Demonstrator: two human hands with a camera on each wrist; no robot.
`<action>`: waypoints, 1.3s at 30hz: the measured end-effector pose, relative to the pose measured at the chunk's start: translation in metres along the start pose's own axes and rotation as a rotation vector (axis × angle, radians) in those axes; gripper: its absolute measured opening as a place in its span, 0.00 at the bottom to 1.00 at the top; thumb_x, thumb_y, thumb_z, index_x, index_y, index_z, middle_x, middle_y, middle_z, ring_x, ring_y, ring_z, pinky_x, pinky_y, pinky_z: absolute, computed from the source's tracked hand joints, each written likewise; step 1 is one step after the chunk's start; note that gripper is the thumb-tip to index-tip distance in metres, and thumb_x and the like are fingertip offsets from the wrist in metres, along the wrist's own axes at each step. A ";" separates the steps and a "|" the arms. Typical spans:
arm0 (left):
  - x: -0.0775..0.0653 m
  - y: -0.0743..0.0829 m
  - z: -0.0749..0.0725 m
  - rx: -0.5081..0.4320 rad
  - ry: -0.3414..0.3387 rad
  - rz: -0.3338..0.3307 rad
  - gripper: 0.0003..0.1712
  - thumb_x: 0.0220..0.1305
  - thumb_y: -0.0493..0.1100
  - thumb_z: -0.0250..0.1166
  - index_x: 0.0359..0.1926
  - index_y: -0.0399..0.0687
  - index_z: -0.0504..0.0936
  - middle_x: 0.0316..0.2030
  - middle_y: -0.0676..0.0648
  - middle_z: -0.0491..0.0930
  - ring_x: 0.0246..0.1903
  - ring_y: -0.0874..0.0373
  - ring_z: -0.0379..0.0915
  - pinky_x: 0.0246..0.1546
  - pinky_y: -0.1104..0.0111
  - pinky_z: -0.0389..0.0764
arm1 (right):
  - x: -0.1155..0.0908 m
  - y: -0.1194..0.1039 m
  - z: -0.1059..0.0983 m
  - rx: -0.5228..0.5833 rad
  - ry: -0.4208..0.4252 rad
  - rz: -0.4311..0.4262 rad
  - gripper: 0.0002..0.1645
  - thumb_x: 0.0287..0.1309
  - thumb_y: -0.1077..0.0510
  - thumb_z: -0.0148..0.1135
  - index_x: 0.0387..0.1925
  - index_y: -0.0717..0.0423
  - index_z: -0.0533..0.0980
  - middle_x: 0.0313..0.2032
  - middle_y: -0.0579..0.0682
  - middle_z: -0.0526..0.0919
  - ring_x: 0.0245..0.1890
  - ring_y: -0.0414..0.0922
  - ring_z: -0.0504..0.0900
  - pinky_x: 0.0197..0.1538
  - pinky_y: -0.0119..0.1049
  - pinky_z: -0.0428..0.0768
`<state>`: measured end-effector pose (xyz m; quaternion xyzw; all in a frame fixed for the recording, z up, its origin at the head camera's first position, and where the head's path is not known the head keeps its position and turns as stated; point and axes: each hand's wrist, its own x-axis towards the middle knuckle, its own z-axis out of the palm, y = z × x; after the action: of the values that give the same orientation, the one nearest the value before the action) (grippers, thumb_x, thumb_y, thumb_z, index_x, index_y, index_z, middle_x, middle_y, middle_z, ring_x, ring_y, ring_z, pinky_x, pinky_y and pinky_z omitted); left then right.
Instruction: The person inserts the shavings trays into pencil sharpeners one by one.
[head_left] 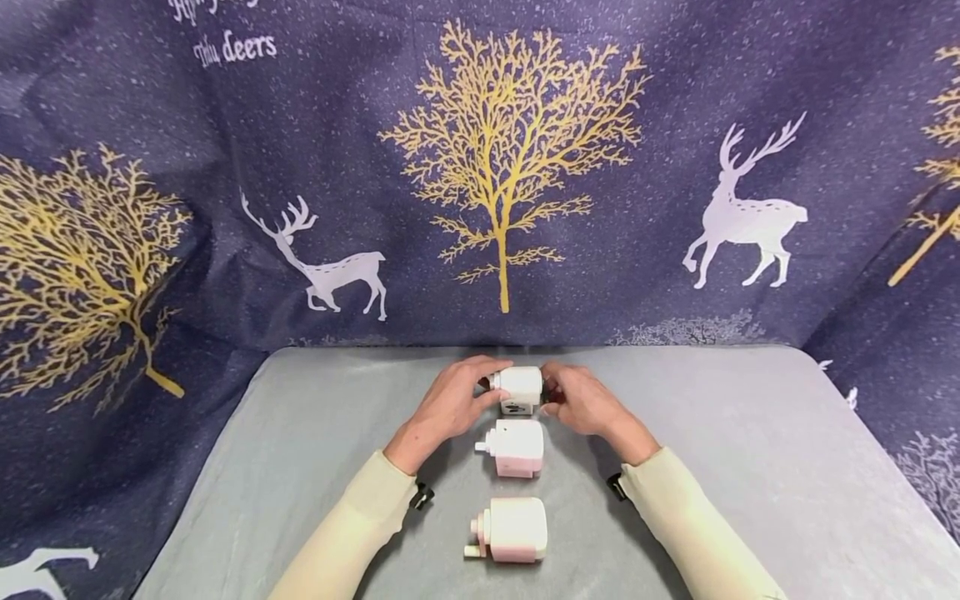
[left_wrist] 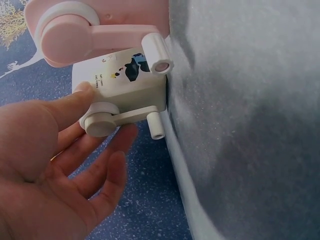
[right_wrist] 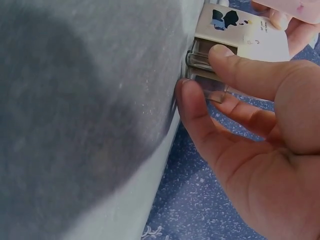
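A white crank pencil sharpener [head_left: 521,382] with a dark cartoon print stands at the far side of the table. My left hand [head_left: 453,400] grips its crank end, thumb on the printed side and fingers around the other side; the crank handle [left_wrist: 156,126] hangs beside them in the left wrist view. At the opposite end, my right hand [head_left: 588,403] pinches the sharpener's clear plastic shavings drawer [right_wrist: 204,86] between thumb and fingers. Closer to me sits a pink-and-white pencil sharpener [head_left: 519,450], its crank to the left.
Another pink pencil sharpener [head_left: 517,530] stands nearest the front, in line with the others. A grey cloth covers the table [head_left: 720,467]. Behind the far edge hangs a dark blue curtain [head_left: 585,292] printed with deer and trees.
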<state>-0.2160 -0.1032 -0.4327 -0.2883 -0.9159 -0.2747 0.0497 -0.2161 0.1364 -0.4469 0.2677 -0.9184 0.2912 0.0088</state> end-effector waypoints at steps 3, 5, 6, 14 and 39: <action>0.000 0.000 0.000 -0.004 -0.002 0.000 0.29 0.63 0.53 0.66 0.64 0.54 0.77 0.56 0.56 0.76 0.41 0.63 0.76 0.42 0.66 0.79 | 0.001 -0.001 0.001 0.019 -0.003 0.013 0.17 0.45 0.62 0.75 0.34 0.57 0.74 0.29 0.51 0.81 0.29 0.43 0.77 0.33 0.39 0.78; 0.000 0.000 -0.001 -0.006 -0.004 0.001 0.29 0.63 0.53 0.66 0.64 0.54 0.77 0.55 0.56 0.76 0.41 0.63 0.76 0.41 0.66 0.79 | 0.001 -0.002 0.001 0.025 -0.005 0.022 0.17 0.45 0.63 0.74 0.34 0.56 0.74 0.30 0.51 0.81 0.29 0.43 0.77 0.34 0.39 0.79; 0.000 0.000 -0.001 -0.007 -0.006 -0.001 0.29 0.63 0.53 0.66 0.64 0.54 0.77 0.55 0.56 0.77 0.41 0.63 0.77 0.41 0.67 0.79 | 0.002 -0.002 0.001 0.027 -0.004 0.024 0.17 0.45 0.63 0.74 0.34 0.56 0.74 0.30 0.51 0.81 0.29 0.43 0.78 0.35 0.39 0.79; 0.001 0.001 -0.001 -0.018 -0.003 -0.002 0.29 0.62 0.52 0.67 0.64 0.54 0.77 0.54 0.57 0.77 0.40 0.63 0.77 0.40 0.68 0.79 | 0.003 -0.003 0.003 0.021 0.005 0.016 0.17 0.44 0.64 0.74 0.33 0.53 0.73 0.29 0.48 0.80 0.29 0.41 0.77 0.35 0.38 0.79; -0.001 0.002 0.001 -0.008 -0.002 0.004 0.28 0.63 0.50 0.67 0.64 0.55 0.76 0.54 0.56 0.76 0.39 0.63 0.77 0.38 0.69 0.79 | 0.008 -0.009 0.008 0.090 -0.004 0.090 0.18 0.42 0.66 0.75 0.36 0.58 0.76 0.29 0.45 0.82 0.30 0.39 0.80 0.39 0.36 0.81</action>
<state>-0.2140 -0.1017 -0.4323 -0.2905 -0.9143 -0.2781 0.0483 -0.2172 0.1217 -0.4474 0.2269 -0.9154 0.3319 -0.0180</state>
